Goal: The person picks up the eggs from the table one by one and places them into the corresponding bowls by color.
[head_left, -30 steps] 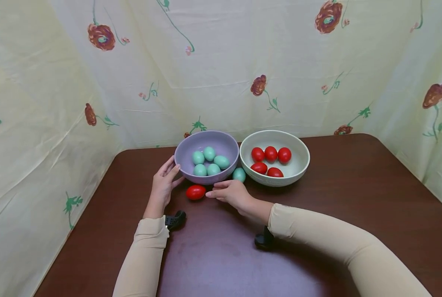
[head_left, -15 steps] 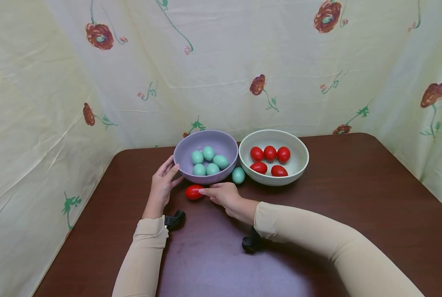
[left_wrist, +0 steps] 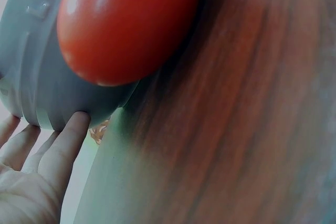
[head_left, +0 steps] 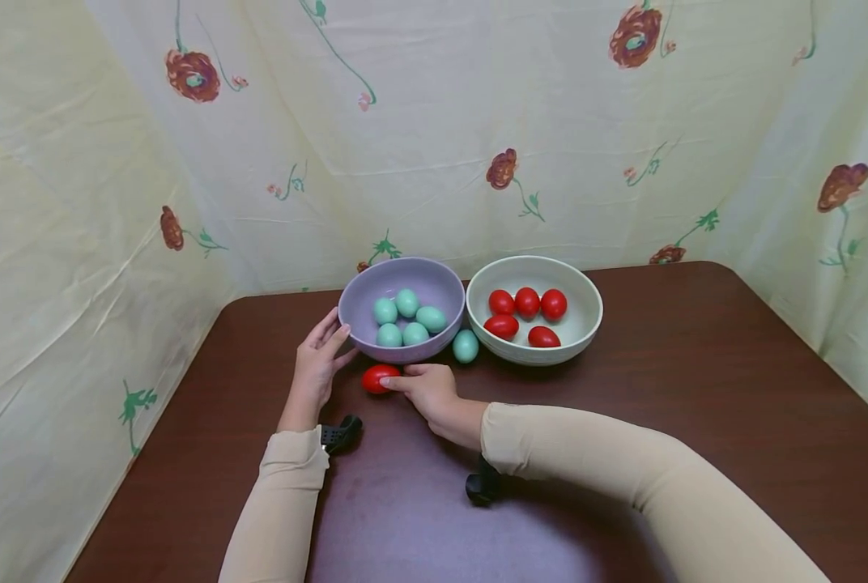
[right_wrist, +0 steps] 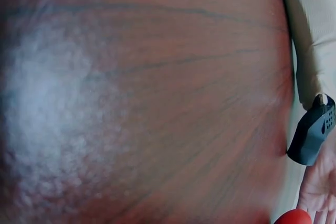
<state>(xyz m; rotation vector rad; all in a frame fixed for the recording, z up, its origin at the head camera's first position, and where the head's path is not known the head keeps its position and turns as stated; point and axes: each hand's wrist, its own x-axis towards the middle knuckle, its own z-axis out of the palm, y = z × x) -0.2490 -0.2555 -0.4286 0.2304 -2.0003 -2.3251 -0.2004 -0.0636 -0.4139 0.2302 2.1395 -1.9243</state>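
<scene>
In the head view my left hand (head_left: 313, 371) rests its fingers against the left side of a purple bowl (head_left: 363, 306) that holds several mint-green eggs (head_left: 407, 303). The left wrist view has straight fingertips (left_wrist: 79, 119) touching the bowl's outer wall. Just in front of this bowl lies a red egg (head_left: 374, 378) on its side, large in the left wrist view. My right hand (head_left: 437, 398) has its thumb over the egg's right end and pinches it there; its other fingers are partly hidden behind. One edge of the red egg (right_wrist: 295, 217) shows in the right wrist view.
A pale green-white bowl (head_left: 536, 355) with several red eggs (head_left: 526, 303) stands right beside the purple one. Between their bases a single mint-green egg (head_left: 465, 346) lies on the dark wood table (head_left: 696, 364). Behind hangs a floral curtain (head_left: 419, 186).
My right hand has moved left to the loose red egg and pinches its end. In the pale bowl, the front red egg has shifted slightly. The left hand stays at the purple bowl.
</scene>
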